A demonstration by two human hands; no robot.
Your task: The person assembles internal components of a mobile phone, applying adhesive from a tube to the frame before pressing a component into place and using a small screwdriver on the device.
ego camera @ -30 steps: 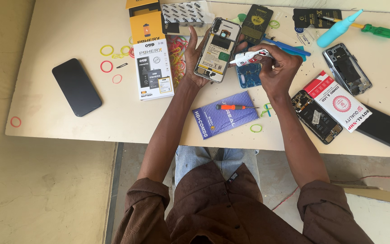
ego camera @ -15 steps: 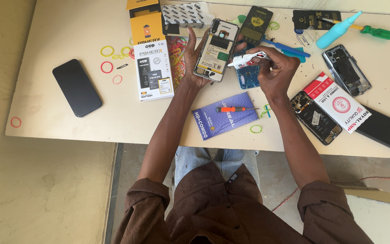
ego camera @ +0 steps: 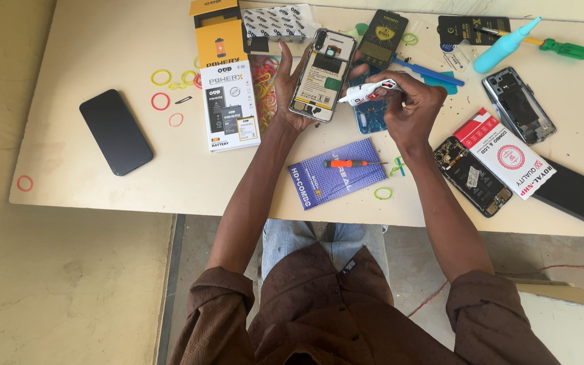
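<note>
Both hands (ego camera: pixel 414 108) stayed on one opened phone (ego camera: pixel 322 74), one tube (ego camera: pixel 366 92).

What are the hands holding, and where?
Left hand grips the opened phone by its left edge; right hand holds a small white tube by its rear end.

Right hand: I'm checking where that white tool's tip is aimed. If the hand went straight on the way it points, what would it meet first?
The right hand points its white tool leftward, so it would probably meet the opened phone in the left hand first; depth is unclear.
</note>
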